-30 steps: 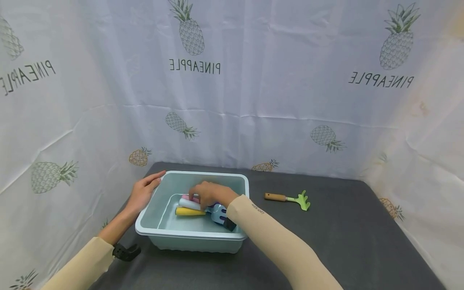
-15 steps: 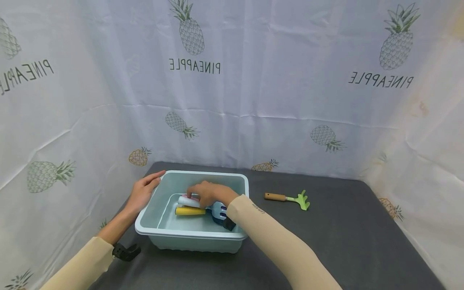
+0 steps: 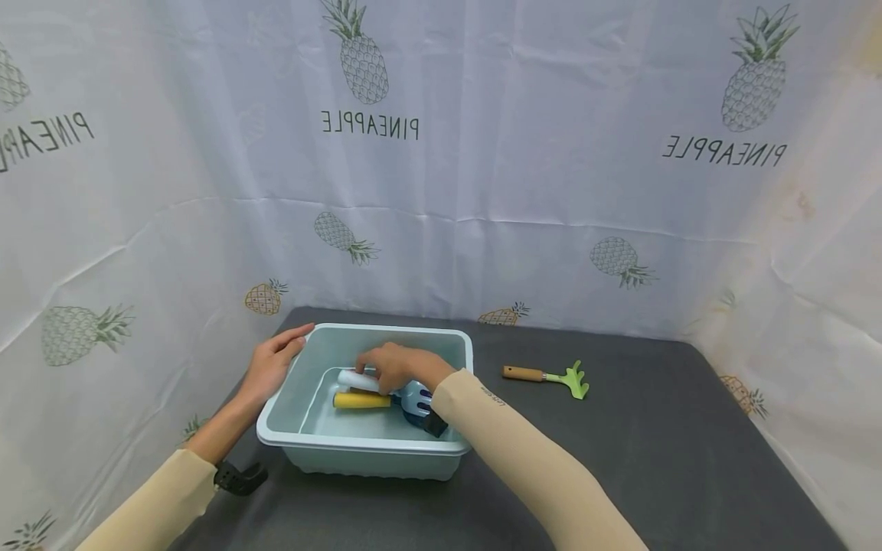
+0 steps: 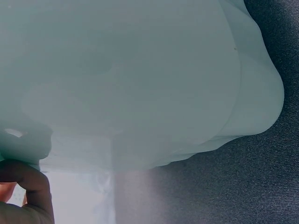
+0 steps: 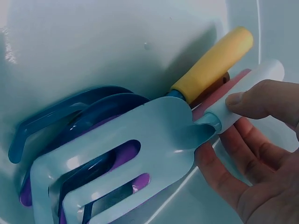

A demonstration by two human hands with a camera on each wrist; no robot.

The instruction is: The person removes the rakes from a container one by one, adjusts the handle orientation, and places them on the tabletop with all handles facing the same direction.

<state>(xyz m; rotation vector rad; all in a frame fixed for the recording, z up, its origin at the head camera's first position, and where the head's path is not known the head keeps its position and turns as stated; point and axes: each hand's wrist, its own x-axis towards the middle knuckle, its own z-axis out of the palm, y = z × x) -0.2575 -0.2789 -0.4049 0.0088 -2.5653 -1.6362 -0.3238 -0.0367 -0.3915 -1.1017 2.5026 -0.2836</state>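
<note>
A pale blue-green plastic tub [image 3: 375, 441] stands on the dark table. My left hand [image 3: 272, 370] holds its left rim, fingers over the edge. Inside the tub, my right hand [image 3: 395, 369] pinches the white handle of a light-blue hand fork [image 5: 170, 123], thumb on top and fingers beneath. The fork's slotted head lies over a dark blue tool [image 5: 100, 100] and a purple tool [image 5: 126, 155], both partly hidden. Beside the white handle is a yellow handle [image 5: 217, 60]. A pink handle [image 5: 224, 93] shows between the two in the right wrist view.
A small green hand rake [image 3: 574, 380] with a wooden handle lies on the dark table [image 3: 620, 444], right of the tub. A pineapple-print curtain [image 3: 441, 168] hangs behind the table and along both sides.
The white handle has shifted slightly toward the tub's far side under my right hand, covering the pink handle in the head view. My left hand stays on the rim.
</note>
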